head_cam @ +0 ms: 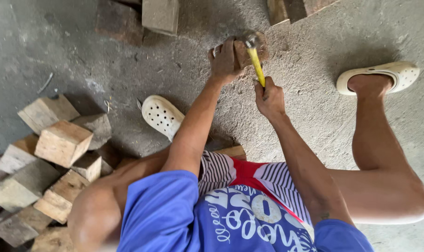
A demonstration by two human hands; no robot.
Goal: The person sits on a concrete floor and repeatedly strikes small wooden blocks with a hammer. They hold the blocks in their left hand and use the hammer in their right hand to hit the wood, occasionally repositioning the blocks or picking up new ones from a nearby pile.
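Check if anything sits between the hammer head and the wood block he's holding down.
Nothing visible. The hammer head is right at the wood block, which the left hand grips beside it; the right hand holds the yellow handle.

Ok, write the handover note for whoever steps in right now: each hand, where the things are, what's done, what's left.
Left hand: pressed on a small wood block on the concrete floor, steadying it.
Right hand: gripping the yellow-handled hammer, head resting on the block.
Pile of wood blocks: on the person's left.
Done: cannot tell how much.
Left: cannot tell; the block under the hammer looks unfinished.
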